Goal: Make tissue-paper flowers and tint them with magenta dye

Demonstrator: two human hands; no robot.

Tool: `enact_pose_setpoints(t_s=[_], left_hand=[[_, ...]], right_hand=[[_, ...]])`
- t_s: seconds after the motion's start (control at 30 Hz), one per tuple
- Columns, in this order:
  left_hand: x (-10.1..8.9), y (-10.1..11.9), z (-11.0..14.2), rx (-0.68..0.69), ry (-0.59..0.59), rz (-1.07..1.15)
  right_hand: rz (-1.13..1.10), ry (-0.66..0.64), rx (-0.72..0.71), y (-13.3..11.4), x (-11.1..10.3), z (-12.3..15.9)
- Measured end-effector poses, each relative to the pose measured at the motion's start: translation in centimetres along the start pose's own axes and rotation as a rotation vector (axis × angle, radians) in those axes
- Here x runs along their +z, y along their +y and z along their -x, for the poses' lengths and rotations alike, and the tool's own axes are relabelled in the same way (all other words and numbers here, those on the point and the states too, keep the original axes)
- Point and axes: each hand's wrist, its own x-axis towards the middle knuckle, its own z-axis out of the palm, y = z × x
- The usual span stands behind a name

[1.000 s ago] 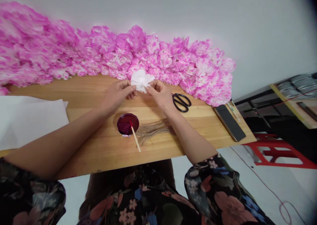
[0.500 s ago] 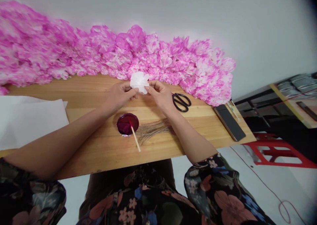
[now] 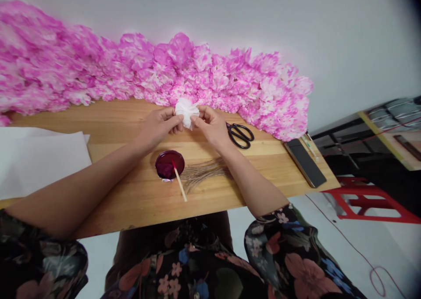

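Observation:
A small white paper flower (image 3: 187, 110) with crinkled petals is held between my two hands, above the wooden table. My left hand (image 3: 163, 122) pinches its left side between thumb and fingers. On its right side, my right hand (image 3: 209, 124) pinches it in the same way. Nearer to me stands a round dish of dark red dye (image 3: 166, 164), with a light wooden stick (image 3: 180, 185) leaning out of it. A bundle of thin brown strings (image 3: 204, 171) lies beside the dish, partly hidden by my right forearm. Black-handled scissors (image 3: 241, 135) rest just right of my right hand.
A long heap of pink and white paper flowers (image 3: 217, 79) runs along the wall at the table's back. White paper sheets (image 3: 39, 158) lie at the left. A dark phone (image 3: 305, 163) is near the table's right end (image 3: 329, 178). A red stool (image 3: 371, 202) stands on the floor.
The white paper flower has turned between my fingers and shifted slightly down and to the right; its petals look more gathered. Both hands keep their pinch and have barely moved.

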Motion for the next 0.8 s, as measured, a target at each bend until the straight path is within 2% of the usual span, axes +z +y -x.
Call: enact_pose_setpoints(t_s=[0.43, 0.5, 0.57, 0.63, 0.67, 0.7, 0.77, 0.8], left_hand=[[0.1, -0.3, 0.1, 0.004, 0.051, 0.038], [0.1, -0.4, 0.1, 0.008, 0.049, 0.039], [0.2, -0.5, 0.2, 0.019, 0.037, 0.051], [0.2, -0.4, 0.3, 0.038, 0.026, 0.072], [0.2, -0.3, 0.4, 0.045, 0.021, 0.086], [0.2, -0.2, 0.4, 0.046, 0.015, 0.099], [0.1, 0.1, 0.5, 0.029, 0.002, 0.11], [0.1, 0.2, 0.5, 0.02, -0.003, 0.105]], right_hand=[[0.093, 0.122, 0.024, 0.2, -0.9, -0.3], [0.101, 0.172, -0.002, -0.5, -1.1, -0.4], [0.073, 0.171, -0.029, -2.8, -1.0, 0.0], [0.039, 0.038, -0.051, -6.7, -0.7, 1.2], [0.034, -0.084, -0.08, -9.0, -0.6, 2.3], [0.064, -0.228, -0.105, -11.5, -0.4, 3.7], [0.172, -0.597, -0.147, -15.7, -0.2, 7.1], [0.244, -0.709, -0.238, -17.1, -0.2, 8.9]])
